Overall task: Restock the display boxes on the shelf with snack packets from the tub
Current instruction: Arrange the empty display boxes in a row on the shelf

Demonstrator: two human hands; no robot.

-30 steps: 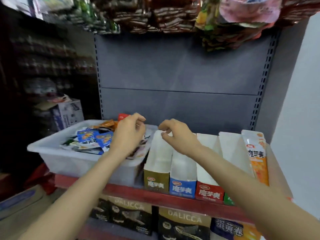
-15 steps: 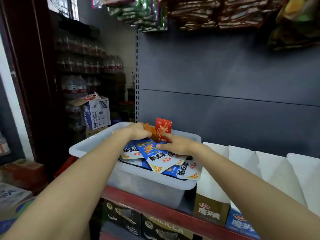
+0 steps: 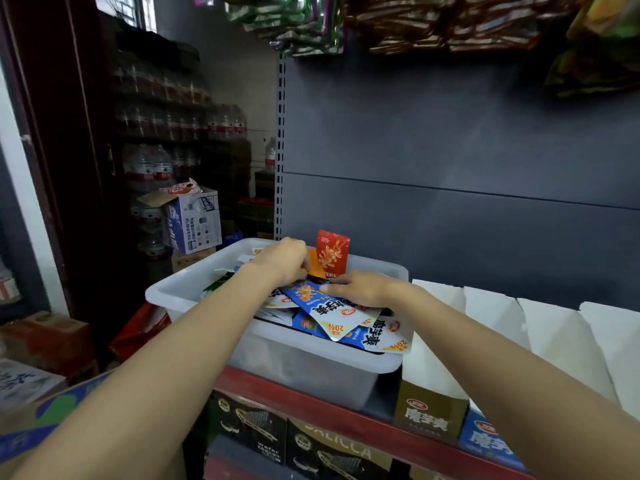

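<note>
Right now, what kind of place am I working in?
Most likely a small grocery shop, perhaps its stock corner. Snack bags hang above a metal shelf holding display boxes, a tub of packets sits on it, and bottled water is stacked at the left.

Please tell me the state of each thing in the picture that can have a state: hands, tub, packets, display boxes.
left hand: in the tub, fingers curled among packets; whether it grips one is hidden.
right hand: fingers fairly straight, resting on a blue packet.
tub: open, heaped with packets.
blue packets: lying flat, spilling over the near rim.
red packet: standing upright at the back.
display boxes: open-topped; their insides are hidden from here.
</note>
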